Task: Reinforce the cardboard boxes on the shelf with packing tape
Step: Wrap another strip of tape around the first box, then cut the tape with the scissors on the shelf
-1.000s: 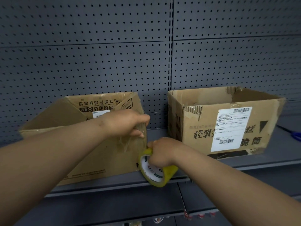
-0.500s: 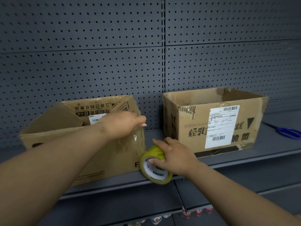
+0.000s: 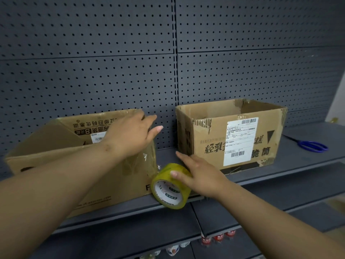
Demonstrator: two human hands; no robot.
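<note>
Along the grey shelf (image 3: 280, 171), two open cardboard boxes with a gap between them: left box (image 3: 89, 180) and right box (image 3: 211, 139), the second bearing a white label. At the left box's near right corner, tape roll (image 3: 169, 189) standing on edge at the shelf's front lip, just beside or touching the cardboard. Up that corner from the roll, a clear strip of tape (image 3: 147, 159), wrinkled and not yet cut. Left hand (image 3: 130, 135) laid over the top of the corner, fingers straight and apart, gripping nothing. Right hand (image 3: 201, 176) resting on top of the roll, fingers straight, not curled round it. Far to the right on the shelf, blue scissors (image 3: 313, 145), well apart from both hands.

Step in hand, by judgement: binding the left box's corner, strip laid but uncut. Next move, probably: pin the strip with the left hand, fetch the scissors with the right, cut close to the roll, smooth the end flat. Needs care to keep the roll from tipping off the lip. Right box frayed at its front corner, likely next in line.
</note>
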